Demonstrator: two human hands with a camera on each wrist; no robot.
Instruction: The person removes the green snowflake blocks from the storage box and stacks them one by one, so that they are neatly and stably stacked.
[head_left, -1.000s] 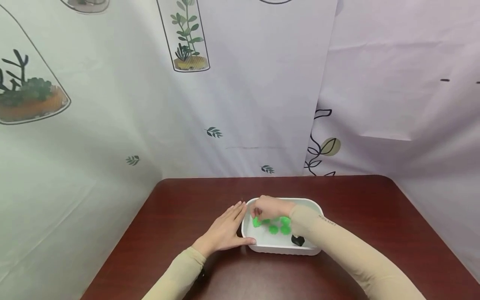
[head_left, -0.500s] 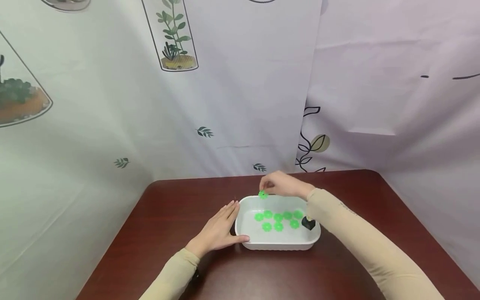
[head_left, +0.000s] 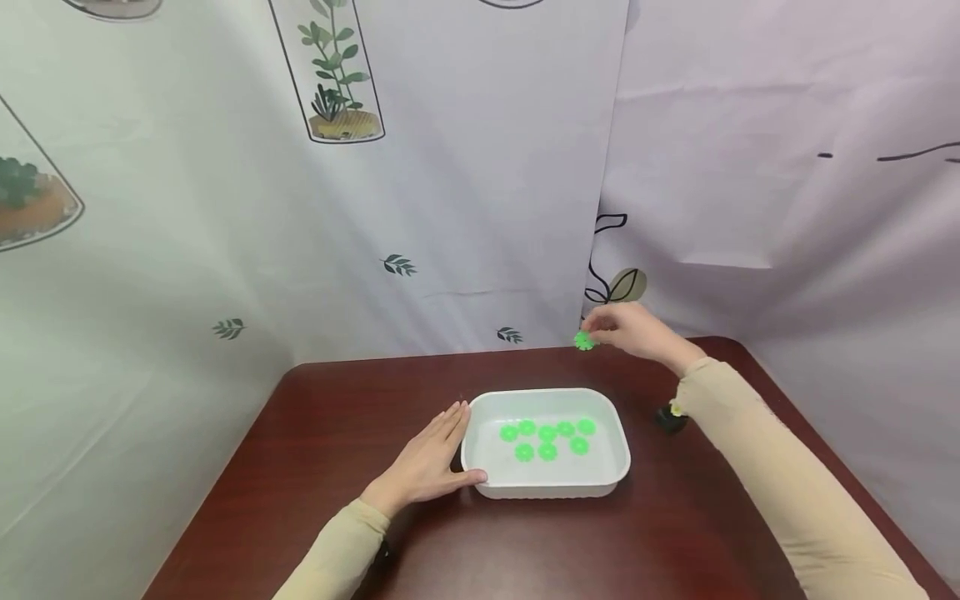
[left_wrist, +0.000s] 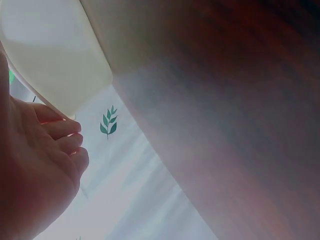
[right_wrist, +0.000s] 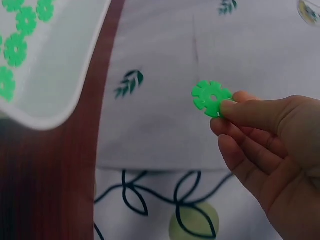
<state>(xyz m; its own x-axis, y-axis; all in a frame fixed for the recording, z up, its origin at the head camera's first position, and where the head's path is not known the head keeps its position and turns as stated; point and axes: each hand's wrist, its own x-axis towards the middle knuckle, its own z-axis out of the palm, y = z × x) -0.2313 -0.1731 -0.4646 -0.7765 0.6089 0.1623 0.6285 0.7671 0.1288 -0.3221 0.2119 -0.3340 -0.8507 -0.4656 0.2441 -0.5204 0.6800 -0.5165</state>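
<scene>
A white plastic tray lies on the table with several green snowflake building discs spread flat on its floor. My left hand rests against the tray's left end, fingers straight along the rim and thumb at the front corner; the left wrist view shows its fingertips at the tray wall. Up behind the tray's far right corner, my right hand pinches one green snowflake disc between thumb and fingers. The disc's notched edge and centre hole show clearly in the right wrist view.
The dark red wooden table meets a pale patterned cloth backdrop at its far edge. A black wrist camera sits under the right sleeve.
My right hand has lifted a green snowflake disc out of the tray and carried it up and to the right, past the far rim. The left hand has stayed at the tray's left end.
</scene>
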